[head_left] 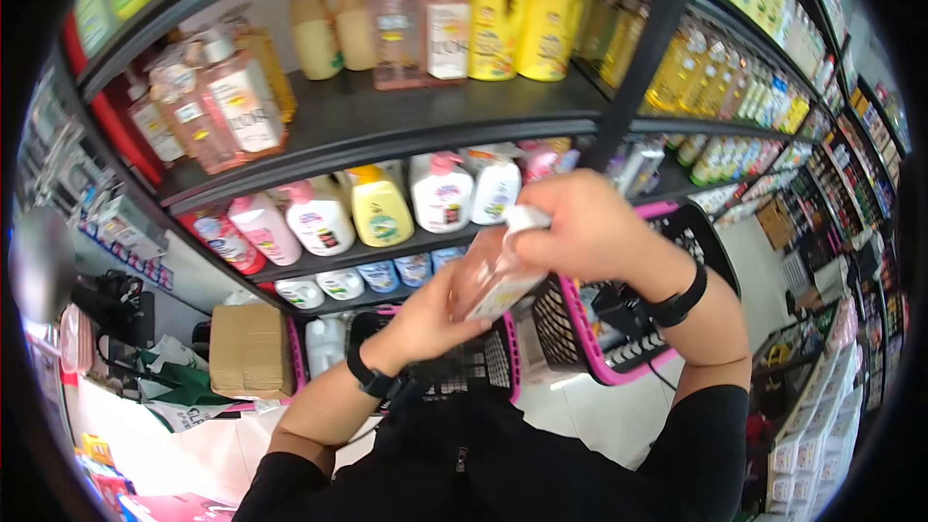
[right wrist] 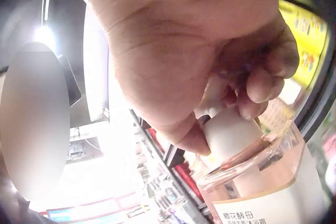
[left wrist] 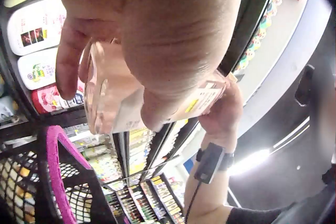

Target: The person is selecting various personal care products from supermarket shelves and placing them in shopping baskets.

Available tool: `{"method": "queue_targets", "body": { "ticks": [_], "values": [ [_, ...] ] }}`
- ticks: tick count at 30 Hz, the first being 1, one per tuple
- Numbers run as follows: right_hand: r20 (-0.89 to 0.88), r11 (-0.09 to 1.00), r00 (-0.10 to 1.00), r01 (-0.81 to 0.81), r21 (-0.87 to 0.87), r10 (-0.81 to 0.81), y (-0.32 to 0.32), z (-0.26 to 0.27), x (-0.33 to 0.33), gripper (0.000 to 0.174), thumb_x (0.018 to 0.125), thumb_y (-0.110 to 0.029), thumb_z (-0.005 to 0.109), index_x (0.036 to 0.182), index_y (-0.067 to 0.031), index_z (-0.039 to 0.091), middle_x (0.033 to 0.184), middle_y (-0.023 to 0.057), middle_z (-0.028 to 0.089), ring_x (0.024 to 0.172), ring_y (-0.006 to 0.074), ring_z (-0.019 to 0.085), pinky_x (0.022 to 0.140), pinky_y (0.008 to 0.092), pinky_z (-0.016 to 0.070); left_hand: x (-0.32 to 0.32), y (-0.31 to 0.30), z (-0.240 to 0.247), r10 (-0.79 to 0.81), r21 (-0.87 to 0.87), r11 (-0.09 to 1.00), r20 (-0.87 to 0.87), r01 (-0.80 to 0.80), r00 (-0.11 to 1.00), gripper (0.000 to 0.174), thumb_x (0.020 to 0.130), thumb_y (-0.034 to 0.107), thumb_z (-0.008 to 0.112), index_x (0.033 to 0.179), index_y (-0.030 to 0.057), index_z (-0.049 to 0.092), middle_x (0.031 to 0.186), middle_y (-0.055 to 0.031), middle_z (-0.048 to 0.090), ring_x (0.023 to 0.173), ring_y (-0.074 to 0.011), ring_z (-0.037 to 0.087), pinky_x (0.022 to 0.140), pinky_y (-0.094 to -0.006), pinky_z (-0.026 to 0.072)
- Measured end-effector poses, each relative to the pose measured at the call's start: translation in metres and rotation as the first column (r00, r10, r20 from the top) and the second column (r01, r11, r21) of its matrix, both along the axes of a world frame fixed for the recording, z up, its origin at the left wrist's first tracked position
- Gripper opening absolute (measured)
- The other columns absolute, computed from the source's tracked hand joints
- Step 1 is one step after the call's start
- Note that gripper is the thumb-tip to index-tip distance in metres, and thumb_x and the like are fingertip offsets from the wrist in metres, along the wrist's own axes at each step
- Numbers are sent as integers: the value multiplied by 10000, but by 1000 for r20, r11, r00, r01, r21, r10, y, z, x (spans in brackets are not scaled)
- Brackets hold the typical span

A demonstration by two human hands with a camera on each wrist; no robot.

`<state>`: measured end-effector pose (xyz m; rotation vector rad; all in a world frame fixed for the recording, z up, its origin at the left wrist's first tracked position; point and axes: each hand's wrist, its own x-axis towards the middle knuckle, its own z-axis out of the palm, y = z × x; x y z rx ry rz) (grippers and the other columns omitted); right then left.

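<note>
A clear pink pump bottle of body wash (head_left: 488,280) is held tilted between my two hands, in front of the lower shelf. My left hand (head_left: 425,317) grips its lower end, with the thumb across the label side in the left wrist view. At the other end, my right hand (head_left: 585,232) has thumb and fingers curled round the white pump top (right wrist: 231,134). The pump's nozzle is mostly hidden by that hand in the right wrist view. A white label (right wrist: 273,208) with printed writing covers the bottle's front.
Similar pink pump bottles (head_left: 249,101) and yellow jugs (head_left: 549,24) stand on the middle shelf (head_left: 425,108). Lotion-type pump bottles (head_left: 443,195) line the shelf below. Black baskets with pink rims (head_left: 619,375) sit beneath my arms. A cardboard box (head_left: 249,353) is at left.
</note>
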<state>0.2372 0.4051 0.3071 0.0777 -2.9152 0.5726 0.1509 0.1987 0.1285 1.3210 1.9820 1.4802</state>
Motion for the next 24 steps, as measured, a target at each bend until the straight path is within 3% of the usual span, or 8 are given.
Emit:
{"method": "queue_targets", "body": {
  "ticks": [2, 4, 8, 9, 10, 13, 21, 24],
  "values": [
    [-2, 990, 990, -141, 24, 141, -46, -4, -25, 301, 741, -295, 725, 826, -12, 666, 759, 206, 640, 701, 350, 648, 638, 405, 505, -6, -53, 3, 77, -242, 969, 105, -50, 991, 713, 738, 296, 863, 1262, -3, 483, 1114, -177, 650, 1032, -290, 659, 890, -356, 507],
    [-95, 965, 961, -258, 39, 260, -91, -12, -50, 330, 782, -323, 710, 839, -2, 658, 779, 222, 629, 732, 367, 642, 658, 411, 506, -19, -103, -8, 142, -150, 980, 78, -130, 987, 644, 744, 292, 863, 1199, 10, 505, 1048, -150, 662, 977, -246, 664, 871, -345, 505],
    [-62, 778, 924, -352, -520, 376, -168, -4, -100, 508, 856, -158, 733, 1287, -12, 505, 891, 96, 655, 834, 213, 649, 763, 342, 509, -61, -179, -14, 52, 243, 953, 455, -180, 889, 587, 810, 67, 797, 1288, 15, 460, 1204, -77, 618, 1123, -187, 614, 950, -359, 507],
    [-133, 800, 902, -426, -422, 410, -180, -11, -117, 704, 851, -77, 736, 1436, -37, 347, 1035, 68, 623, 961, 158, 607, 820, 317, 500, -75, -197, -2, -13, 330, 932, 448, -152, 894, 629, 830, 1, 754, 1354, 17, 406, 1290, -70, 568, 1207, -188, 568, 1003, -380, 493],
    [-167, 721, 900, -425, -547, 403, -196, -22, -134, 732, 847, -214, 766, 1432, -16, 372, 1125, 136, 599, 1009, 233, 603, 858, 363, 504, -88, -214, 10, -6, 372, 910, 450, -181, 893, 679, 850, 38, 753, 1404, 14, 361, 1329, -95, 550, 1240, -200, 550, 1027, -392, 478],
    [-255, 660, 875, -480, -578, 412, -243, -61, -184, 742, 864, -170, 740, 1467, -21, 335, 1246, 152, 559, 1068, 231, 590, 874, 371, 515, -136, -253, 40, 93, 457, 846, 381, -275, 920, 713, 872, 98, 754, 1435, 6, 327, 1358, -115, 539, 1255, -213, 543, 1056, -408, 457],
    [-11, 506, 926, -216, -835, 377, -276, -162, -188, 730, 888, -39, 692, 1493, -34, 285, 1357, 193, 472, 979, 164, 618, 791, 301, 541, -256, -307, 101, 223, 552, 758, 280, -347, 934, 662, 904, -42, 635, 1443, -1, 253, 1326, -165, 540, 1197, -261, 591, 913, -435, 594],
    [154, 514, 962, 16, -858, 227, -244, -220, -152, 724, 897, -30, 679, 1495, -40, 272, 1341, 202, 486, 914, 159, 627, 759, 294, 532, -297, -311, 98, 372, 492, 783, 121, -381, 921, 681, 880, -27, 686, 1426, -20, 279, 1315, -159, 548, 1191, -237, 592, 985, -382, 535]
  ]
}}
